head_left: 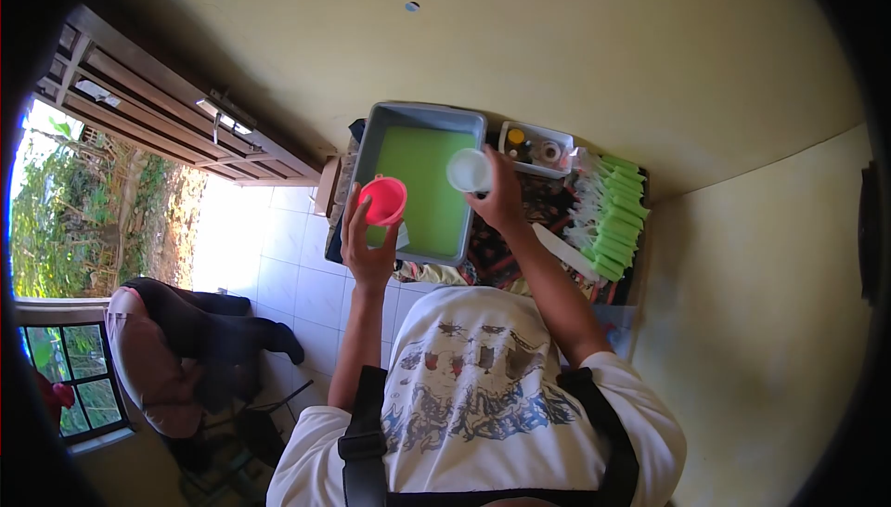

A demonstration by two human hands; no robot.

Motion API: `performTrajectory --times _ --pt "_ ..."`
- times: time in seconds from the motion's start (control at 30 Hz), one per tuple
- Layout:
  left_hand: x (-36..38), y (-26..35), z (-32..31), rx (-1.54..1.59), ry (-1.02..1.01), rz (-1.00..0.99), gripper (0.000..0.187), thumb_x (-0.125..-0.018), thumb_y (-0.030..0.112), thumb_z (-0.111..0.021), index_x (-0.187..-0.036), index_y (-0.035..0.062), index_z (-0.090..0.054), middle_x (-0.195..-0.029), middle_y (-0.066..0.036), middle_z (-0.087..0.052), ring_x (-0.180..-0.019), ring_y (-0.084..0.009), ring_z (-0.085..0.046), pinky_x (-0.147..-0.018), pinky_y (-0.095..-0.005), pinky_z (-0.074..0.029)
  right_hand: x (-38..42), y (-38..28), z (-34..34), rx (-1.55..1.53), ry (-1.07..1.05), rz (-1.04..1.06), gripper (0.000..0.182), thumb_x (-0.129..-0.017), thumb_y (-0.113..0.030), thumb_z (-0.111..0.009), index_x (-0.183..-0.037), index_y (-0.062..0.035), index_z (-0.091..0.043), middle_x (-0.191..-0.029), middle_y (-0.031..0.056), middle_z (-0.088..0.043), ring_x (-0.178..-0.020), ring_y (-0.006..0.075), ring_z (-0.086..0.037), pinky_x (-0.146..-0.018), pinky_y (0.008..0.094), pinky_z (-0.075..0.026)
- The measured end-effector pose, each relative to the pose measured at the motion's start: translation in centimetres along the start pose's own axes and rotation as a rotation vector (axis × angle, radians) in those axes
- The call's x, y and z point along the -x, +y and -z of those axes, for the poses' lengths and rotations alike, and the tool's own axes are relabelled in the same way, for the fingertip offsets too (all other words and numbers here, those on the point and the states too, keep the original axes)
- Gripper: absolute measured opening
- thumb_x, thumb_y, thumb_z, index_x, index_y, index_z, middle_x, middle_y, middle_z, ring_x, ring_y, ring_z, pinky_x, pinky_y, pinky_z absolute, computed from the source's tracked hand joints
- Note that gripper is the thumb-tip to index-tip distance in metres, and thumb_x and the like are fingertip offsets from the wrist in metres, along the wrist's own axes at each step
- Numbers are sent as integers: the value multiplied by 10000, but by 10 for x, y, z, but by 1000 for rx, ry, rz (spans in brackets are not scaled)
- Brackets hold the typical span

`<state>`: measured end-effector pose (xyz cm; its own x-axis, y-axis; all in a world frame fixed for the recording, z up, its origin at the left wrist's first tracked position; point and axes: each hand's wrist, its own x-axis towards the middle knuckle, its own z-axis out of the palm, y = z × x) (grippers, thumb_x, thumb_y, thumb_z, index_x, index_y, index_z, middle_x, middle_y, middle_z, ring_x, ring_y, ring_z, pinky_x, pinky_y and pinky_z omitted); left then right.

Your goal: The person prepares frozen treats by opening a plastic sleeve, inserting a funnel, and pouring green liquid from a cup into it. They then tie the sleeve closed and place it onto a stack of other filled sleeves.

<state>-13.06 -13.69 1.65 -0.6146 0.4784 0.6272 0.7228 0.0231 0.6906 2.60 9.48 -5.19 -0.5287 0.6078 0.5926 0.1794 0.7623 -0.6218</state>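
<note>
A grey tub holds light green liquid. Above its left side, a pink funnel sits in the fingers of my left hand, its wide mouth facing up. Something whitish and thin shows just below the funnel, partly hidden by the hand. My right hand grips a translucent plastic cup over the tub's right side, near the rim. No green shows clearly inside the cup.
Several green-filled plastic bags lie in a row on the right of the patterned cloth. Behind them stands a white bin with small items, including a yellow-capped one. Another person is at the left, near an open door.
</note>
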Motion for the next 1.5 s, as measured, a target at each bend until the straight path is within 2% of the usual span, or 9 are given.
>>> performTrajectory --times 0.1,0.2,0.3,0.5,0.6,0.8,0.93,1.2,1.5 --pt "-5 -15 11 13 -2 9 704 -809 13 -920 -1446 75 -626 -1578 -217 -575 -1411 -411 -605 -1107 -476 -580 -18 -10 -46 8 -380 -27 736 -820 -101 -824 -1495 -47 -537 -1368 182 -610 -1310 401 -596 -1155 529 -465" --pt "-12 -24 20 14 -22 9 701 -807 17 -922 -1442 76 -632 -1576 -214 -581 -1416 -417 -602 -1123 -486 -563 0 28 -116 296 -521 174 472 -957 -104 -648 -1425 -69 -600 -1362 123 -633 -1303 332 -617 -1174 521 -447" --pt "-13 -29 29 21 -38 19 702 -799 17 -925 -1437 76 -638 -1573 -213 -587 -1419 -418 -600 -1140 -493 -544 15 26 -135 505 -604 244 380 -1021 -117 -518 -1381 -84 -637 -1359 104 -643 -1294 280 -626 -1183 503 -433" --pt "-12 -36 35 48 -41 60 703 -799 8 -923 -1438 77 -638 -1578 -214 -580 -1415 -417 -603 -1127 -484 -556 34 13 -143 373 -861 194 389 -981 -107 -585 -1363 -99 -657 -1356 99 -665 -1369 251 -591 -1189 470 -423" --pt "-10 -42 35 56 -38 54 705 -800 3 -921 -1441 73 -635 -1582 -216 -575 -1412 -411 -607 -1114 -475 -567 44 8 -142 255 -773 229 516 -883 -136 -743 -1387 -86 -647 -1392 107 -669 -1339 282 -624 -1147 469 -475" --pt "-5 -45 32 84 -42 75 711 -800 -1 -918 -1446 73 -630 -1584 -218 -571 -1415 -412 -603 -1089 -464 -589 32 -27 -101 -176 -478 -148 834 -670 -149 -964 -1420 -56 -611 -1384 175 -670 -1266 393 -664 -1087 458 -550" --pt "-7 -36 21 92 -77 20 721 -792 -2 -922 -1447 70 -629 -1585 -219 -568 -1408 -408 -610 -1061 -450 -611 22 -54 -43 -255 -286 -214 851 -724 -174 -961 -1474 -38 -585 -1395 185 -672 -1277 330 -682 -1069 422 -561" --pt "-15 18 -40 219 -272 -15 688 -785 -4 -925 -1416 66 -661 -1578 -221 -579 -1392 -407 -626 -1065 -467 -601 9 -80 95 -95 127 -207 807 -751 -134 -957 -1468 -40 -600 -1383 187 -672 -1288 359 -663 -1112 455 -521" --pt "-2 91 -133 368 -442 -234 698 -783 31 -936 -1419 76 -654 -1568 -234 -586 -1419 -415 -603 -1123 -470 -557 -2 -91 217 196 56 -91 865 -718 -88 -926 -1513 -107 -586 -1481 149 -643 -1382 375 -599 -1172 507 -455"
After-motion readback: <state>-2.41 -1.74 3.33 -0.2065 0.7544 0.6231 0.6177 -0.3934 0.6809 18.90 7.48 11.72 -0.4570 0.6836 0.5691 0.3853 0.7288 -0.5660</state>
